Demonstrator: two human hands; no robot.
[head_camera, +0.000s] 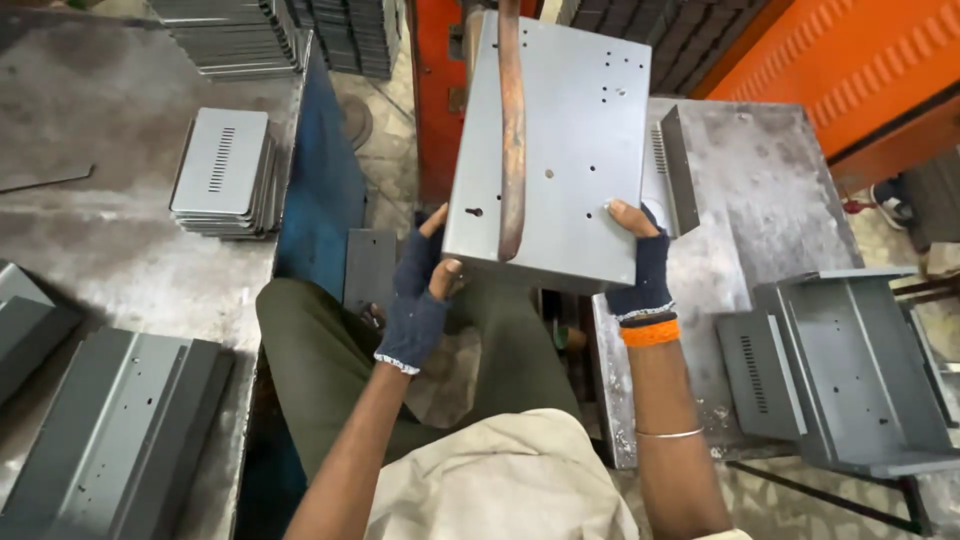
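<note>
A grey sheet-metal panel (570, 140) with several punched holes is held up in front of me, tilted. My left hand (420, 290), in a dark fingerless glove, grips its lower left corner. My right hand (640, 270), also gloved, with an orange band at the wrist, grips its lower right edge. A copper-coloured curved bar (512, 130) comes down from above and lies across the panel's face, its tip near the lower edge.
A stack of slotted grey panels (222, 170) and more bent grey panels (120, 430) lie on the metal table at left. On the right table (760, 170) sit a folded grey channel part (860, 370) and an upright slotted piece (678, 165). Orange machine housing (850, 60) stands behind.
</note>
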